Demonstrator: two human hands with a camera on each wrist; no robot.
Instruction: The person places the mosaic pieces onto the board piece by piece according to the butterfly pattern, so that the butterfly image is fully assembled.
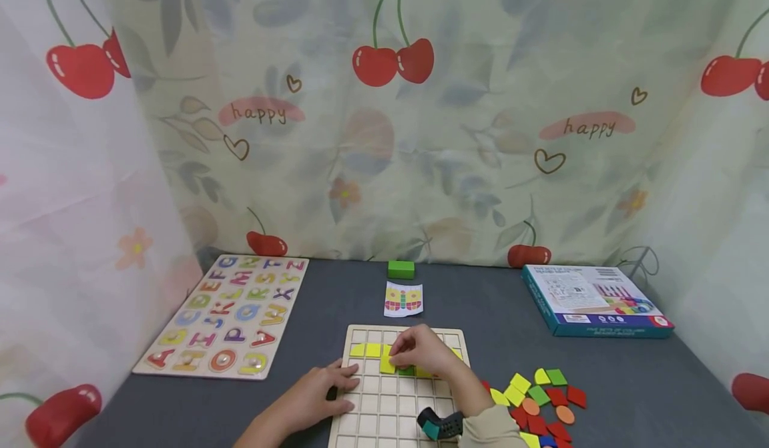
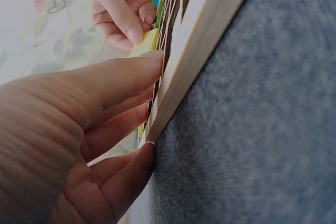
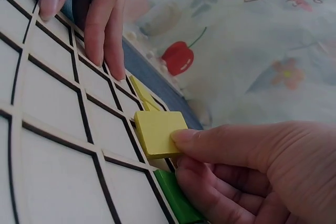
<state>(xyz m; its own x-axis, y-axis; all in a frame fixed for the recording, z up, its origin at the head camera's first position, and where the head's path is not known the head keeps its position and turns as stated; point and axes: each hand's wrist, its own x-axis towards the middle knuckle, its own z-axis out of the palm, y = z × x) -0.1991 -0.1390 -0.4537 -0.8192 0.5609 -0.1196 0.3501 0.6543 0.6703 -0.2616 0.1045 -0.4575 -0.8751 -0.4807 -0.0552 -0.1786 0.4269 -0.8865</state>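
Observation:
My right hand (image 1: 423, 351) pinches a yellow square tile (image 3: 159, 132) between thumb and fingers, over the second filled row of a wooden grid board (image 1: 369, 404). Just to the right of that square lies a green tile (image 1: 407, 371), partly covered by the fingers. Several yellow tiles (image 1: 365, 350) sit in the row above, some hidden behind the hand. My left hand (image 1: 321, 391) rests at the board's left edge, fingers spread and fairly straight, thumb on the face and a lower fingertip against the side.
Loose coloured tiles (image 1: 519, 382) are scattered right of the board. Behind it lie a butterfly picture card (image 1: 402, 299) and a green block (image 1: 400, 270). An alphabet puzzle board (image 1: 249, 348) lies to the left, a flat game box (image 1: 601, 301) at the far right. A patterned curtain (image 1: 384, 187) stands behind.

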